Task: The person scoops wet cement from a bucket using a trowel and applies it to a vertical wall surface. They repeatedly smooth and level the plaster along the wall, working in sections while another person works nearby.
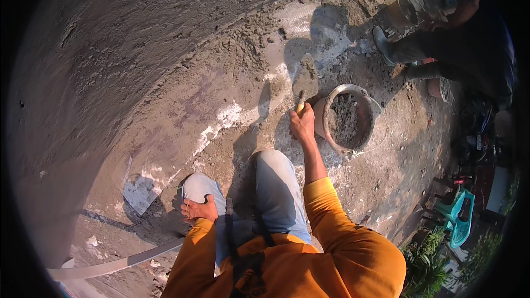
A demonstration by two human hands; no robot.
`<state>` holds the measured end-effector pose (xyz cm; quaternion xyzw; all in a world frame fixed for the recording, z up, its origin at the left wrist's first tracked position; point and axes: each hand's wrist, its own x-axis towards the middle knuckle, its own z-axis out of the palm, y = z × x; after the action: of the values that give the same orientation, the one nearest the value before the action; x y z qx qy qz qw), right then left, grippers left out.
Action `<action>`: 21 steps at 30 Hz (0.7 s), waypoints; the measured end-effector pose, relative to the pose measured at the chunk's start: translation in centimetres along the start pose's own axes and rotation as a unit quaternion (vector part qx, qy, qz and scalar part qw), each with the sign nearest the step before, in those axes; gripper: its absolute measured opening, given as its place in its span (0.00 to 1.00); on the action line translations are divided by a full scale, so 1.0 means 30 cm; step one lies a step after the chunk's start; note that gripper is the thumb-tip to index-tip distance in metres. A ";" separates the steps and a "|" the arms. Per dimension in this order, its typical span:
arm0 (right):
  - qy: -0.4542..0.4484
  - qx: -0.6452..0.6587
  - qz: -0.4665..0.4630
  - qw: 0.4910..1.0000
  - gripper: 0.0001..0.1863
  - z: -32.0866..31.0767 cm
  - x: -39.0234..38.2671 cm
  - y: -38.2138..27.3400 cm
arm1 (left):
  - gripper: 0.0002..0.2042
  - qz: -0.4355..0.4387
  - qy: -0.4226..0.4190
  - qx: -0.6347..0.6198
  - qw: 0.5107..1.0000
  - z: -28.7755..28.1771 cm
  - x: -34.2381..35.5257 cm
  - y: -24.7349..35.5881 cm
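My right hand [302,123] is wrapped round the pale yellow handle of a trowel [306,80]. Its blade points away from me, just above or against the ground, with grey mortar on it. Right beside this hand stands a bucket [321,118] with a wire handle, holding wet mortar [345,117]. My left hand [200,209] rests on my left knee, thumb and fingers apart, with nothing visible in it. Both my knees are bent in light blue trousers.
A rough plastered wall [105,60] curves along the left, with loose mortar [237,55] at its foot. A long flat strip [121,264] lies lower left. Another person [464,44] works at upper right near a bucket [402,13]. A green plastic chair [459,218] stands lower right.
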<state>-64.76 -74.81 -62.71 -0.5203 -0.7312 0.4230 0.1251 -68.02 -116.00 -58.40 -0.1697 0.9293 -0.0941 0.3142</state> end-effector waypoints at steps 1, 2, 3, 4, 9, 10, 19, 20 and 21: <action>-0.052 0.061 0.069 0.994 0.13 0.101 -0.019 -0.074 | 0.52 -0.019 -0.002 0.003 1.000 0.005 0.006 -0.012; -0.054 0.046 0.084 0.994 0.12 0.214 0.010 -0.039 | 0.52 -0.020 0.007 0.007 1.000 0.029 0.016 -0.024; -0.009 0.064 0.114 0.991 0.12 0.336 0.066 0.051 | 0.51 -0.014 0.018 0.010 1.000 0.071 0.030 -0.027; 0.021 0.075 0.140 0.987 0.12 0.458 0.087 0.070 | 0.51 -0.019 0.029 0.015 0.999 0.109 0.048 -0.057; 0.232 0.074 0.174 0.954 0.13 0.810 0.393 0.107 | 0.51 0.001 -0.069 0.011 0.998 -0.080 0.022 0.104; 0.221 0.095 0.168 0.956 0.14 0.853 0.468 0.048 | 0.51 0.007 -0.069 0.010 0.998 -0.081 0.031 0.116; 0.024 0.277 0.185 0.942 0.14 0.957 0.798 -0.402 | 0.51 0.011 0.008 -0.004 1.000 -0.013 0.032 0.085; -0.024 0.322 0.234 0.917 0.14 1.020 0.624 -0.491 | 0.51 -0.027 0.010 0.003 1.000 -0.013 0.026 0.024; -0.066 0.362 0.280 0.887 0.13 1.029 0.445 -0.621 | 0.52 -0.063 0.019 0.003 0.998 -0.021 0.025 -0.029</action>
<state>-101.91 -80.20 -71.05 -0.5930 -0.3582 0.7088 0.1327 -68.75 -117.04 -58.08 -0.2254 0.9221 -0.1197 0.2909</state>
